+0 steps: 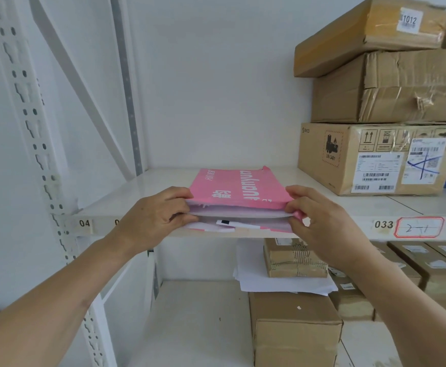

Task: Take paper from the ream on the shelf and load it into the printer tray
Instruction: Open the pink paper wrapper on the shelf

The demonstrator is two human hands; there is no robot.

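Observation:
A ream of white paper in a pink wrapper (236,188) lies on the white shelf (375,205) at its front edge. The wrapper's near end is torn open and white sheets (243,213) show inside it. My left hand (155,217) pinches the ream's left front corner, thumb on the pink wrapper and fingers among the sheets. My right hand (320,215) pinches the right front corner the same way. The upper layer is lifted a little, with a gap below it. No printer or tray is in view.
Stacked cardboard boxes (375,157) stand on the same shelf to the right of the ream. The shelf below holds more cardboard boxes (296,327) and loose white sheets (269,284). A white perforated upright (44,181) stands at the left.

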